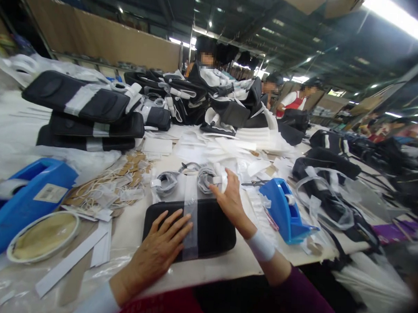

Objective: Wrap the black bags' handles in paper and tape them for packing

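A flat black bag (214, 226) lies on the table in front of me, with a band of clear tape (191, 206) running across its middle. My left hand (167, 237) rests flat on the bag's left half, fingers stretched out and reaching the tape. At the bag's upper right edge is my right hand (232, 201), thumb and fingers apart. It is beside a handle wrapped in clear film and white padding (206, 179); whether the fingertips touch it is hard to see. Another wrapped handle part (166, 184) curls up at the bag's far left edge.
Blue tape dispensers stand left (34, 195) and right (283, 210). Taped black bags (92, 133) are stacked far left. Nearer are a round shallow dish (44, 237), tangled tags with cords (114, 184) and white strips (73, 261). More black bags (325, 194) lie right. People work behind.
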Action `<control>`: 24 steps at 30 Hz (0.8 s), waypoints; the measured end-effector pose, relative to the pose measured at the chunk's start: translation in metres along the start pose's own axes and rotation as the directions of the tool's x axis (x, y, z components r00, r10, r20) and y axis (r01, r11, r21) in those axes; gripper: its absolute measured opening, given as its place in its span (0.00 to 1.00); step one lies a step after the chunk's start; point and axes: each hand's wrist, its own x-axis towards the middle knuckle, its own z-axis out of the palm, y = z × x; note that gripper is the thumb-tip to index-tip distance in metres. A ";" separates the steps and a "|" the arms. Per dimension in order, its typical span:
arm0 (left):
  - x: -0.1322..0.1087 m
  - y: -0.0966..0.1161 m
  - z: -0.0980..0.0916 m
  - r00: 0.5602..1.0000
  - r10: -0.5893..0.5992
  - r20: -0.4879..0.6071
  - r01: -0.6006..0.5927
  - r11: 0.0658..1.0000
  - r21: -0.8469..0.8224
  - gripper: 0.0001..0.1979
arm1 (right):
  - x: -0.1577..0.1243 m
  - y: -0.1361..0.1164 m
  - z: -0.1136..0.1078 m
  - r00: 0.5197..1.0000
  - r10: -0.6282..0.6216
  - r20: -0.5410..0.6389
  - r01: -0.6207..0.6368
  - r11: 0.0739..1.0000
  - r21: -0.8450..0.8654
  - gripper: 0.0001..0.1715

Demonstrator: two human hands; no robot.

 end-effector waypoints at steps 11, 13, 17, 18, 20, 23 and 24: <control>-0.002 0.001 0.021 0.994 -0.077 -0.077 0.063 0.982 -0.178 0.23 | -0.048 0.050 -0.113 0.928 0.268 -0.259 -0.233 0.960 0.158 0.19; -0.002 0.000 0.025 0.992 -0.081 -0.097 0.060 0.977 -0.206 0.23 | -0.048 0.076 -0.163 0.835 0.336 -0.435 -0.350 0.935 0.050 0.21; -0.001 0.001 0.028 0.991 -0.086 -0.106 0.060 0.972 -0.227 0.25 | -0.054 0.120 -0.238 0.800 0.519 -0.302 -0.530 0.846 0.049 0.23; -0.001 0.001 0.028 0.990 -0.091 -0.103 0.066 0.971 -0.231 0.25 | -0.056 0.126 -0.247 0.809 0.546 -0.216 -0.545 0.835 0.068 0.23; 0.000 0.001 0.028 0.988 -0.105 -0.117 0.074 0.968 -0.241 0.26 | -0.059 0.132 -0.254 0.813 0.580 -0.057 -0.572 0.812 0.116 0.25; 0.001 0.000 0.028 0.988 -0.089 -0.122 0.060 0.972 -0.226 0.27 | -0.056 0.134 -0.250 0.802 0.595 0.059 -0.594 0.782 0.189 0.29; 0.002 0.000 0.027 0.990 -0.076 -0.116 0.050 0.976 -0.214 0.27 | -0.053 0.135 -0.248 0.796 0.601 0.071 -0.601 0.771 0.210 0.29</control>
